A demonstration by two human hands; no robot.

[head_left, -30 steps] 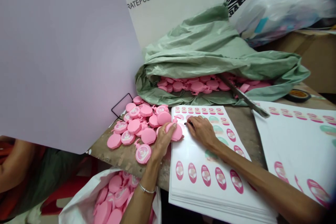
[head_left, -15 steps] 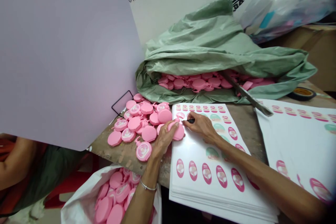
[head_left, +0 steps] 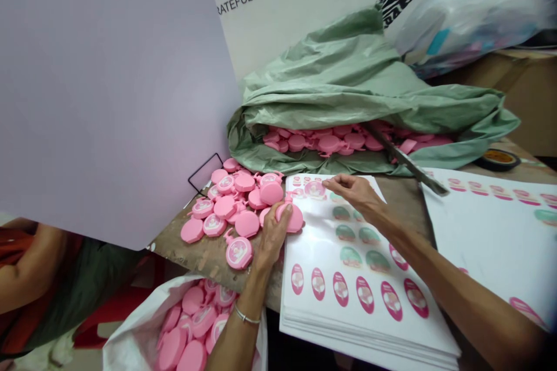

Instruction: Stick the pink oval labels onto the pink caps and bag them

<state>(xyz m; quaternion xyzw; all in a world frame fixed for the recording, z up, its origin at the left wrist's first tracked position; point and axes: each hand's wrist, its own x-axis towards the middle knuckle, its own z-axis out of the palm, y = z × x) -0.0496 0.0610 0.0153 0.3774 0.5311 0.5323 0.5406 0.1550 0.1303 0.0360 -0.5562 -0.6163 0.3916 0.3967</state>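
Note:
My left hand [head_left: 273, 232] is closed around a round pink plastic piece shaped like a small pump bottle [head_left: 290, 218], its plain flat face up. It holds the piece over the left edge of a stack of sticker sheets [head_left: 317, 243]. My right hand [head_left: 348, 188] pinches the edge of a round pink sticker [head_left: 314, 189] above the top sheet, just beyond the pink piece. Whether the right palm hides anything else cannot be seen. A pile of pink bottle-shaped pieces [head_left: 225, 207] lies left of my left hand, some bearing round printed stickers.
A green sack [head_left: 331, 81] full of pink pieces lies behind the sheets, a metal strip [head_left: 418, 173] poking out. Another sticker sheet [head_left: 487, 232] and a tape roll [head_left: 497, 158] are at right. Below hangs a white bag [head_left: 134, 319] of pink pieces. A person's arm [head_left: 37, 261] shows left.
My right hand has moved from the sheet with a dark, thin object showing in its fingers to a raised pinch on a round sticker. My left hand keeps the pink piece in nearly the same place.

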